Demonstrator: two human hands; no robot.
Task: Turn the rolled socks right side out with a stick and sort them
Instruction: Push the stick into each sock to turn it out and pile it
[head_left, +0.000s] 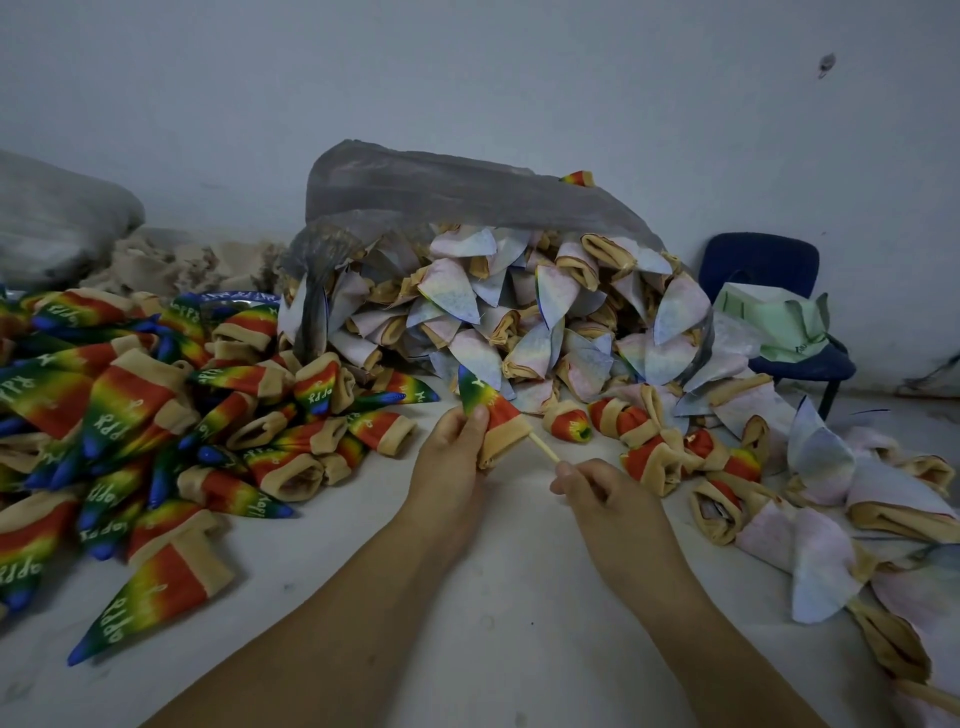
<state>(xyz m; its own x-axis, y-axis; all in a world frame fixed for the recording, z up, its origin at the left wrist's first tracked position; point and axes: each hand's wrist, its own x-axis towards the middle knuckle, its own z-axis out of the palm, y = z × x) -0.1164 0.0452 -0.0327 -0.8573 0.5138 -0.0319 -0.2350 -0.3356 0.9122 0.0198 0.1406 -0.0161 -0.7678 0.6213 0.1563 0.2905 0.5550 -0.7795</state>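
Rainbow sock (485, 410), tan cuff, right side out: held up just in front of the mouth of the grey plastic bag (415, 192). My left hand (452, 452) grips it, thumb pressed on the green band; a single white "Y" is readable there. A thin pale stick (545, 451) enters the cuff; my right hand (597, 493) pinches its free end, fingers curled round it

Left of the bag: heap of turned socks (130, 415), white lettering partly legible as "APPY"

In the bag's mouth: pale inside-out socks (519, 322)

In front of the bag, towards its right: rolled red-and-tan socks (571, 423)

Right of the bag: blue chair (758, 265)
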